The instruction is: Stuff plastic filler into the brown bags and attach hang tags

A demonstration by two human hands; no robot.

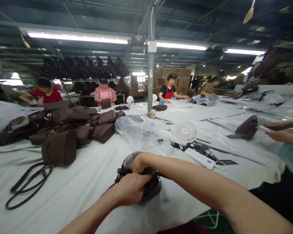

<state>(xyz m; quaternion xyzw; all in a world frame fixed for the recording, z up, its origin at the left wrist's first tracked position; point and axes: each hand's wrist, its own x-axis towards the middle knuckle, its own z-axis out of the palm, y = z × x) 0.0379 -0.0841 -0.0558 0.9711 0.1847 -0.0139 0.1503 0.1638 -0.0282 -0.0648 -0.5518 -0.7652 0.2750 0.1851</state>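
Observation:
A dark brown handbag (154,192) lies on the white-covered table right in front of me. My left hand (133,188) grips the near edge of its opening, fingers closed on the rim. My right hand (139,163) reaches down into the bag's mouth from above, so its fingertips are hidden inside. Clear plastic (130,160) bulges at the far side of the opening. Whether my right fingers hold anything in there does not show.
A pile of brown handbags (60,148) covers the left side, one strap (29,187) trailing forward. Beyond my bag lie a plastic bag (129,126), a white fan (185,132) and black straps (200,149). At right, a co-worker's hands (280,131) are near another bag (247,127). A post (150,78) rises mid-table.

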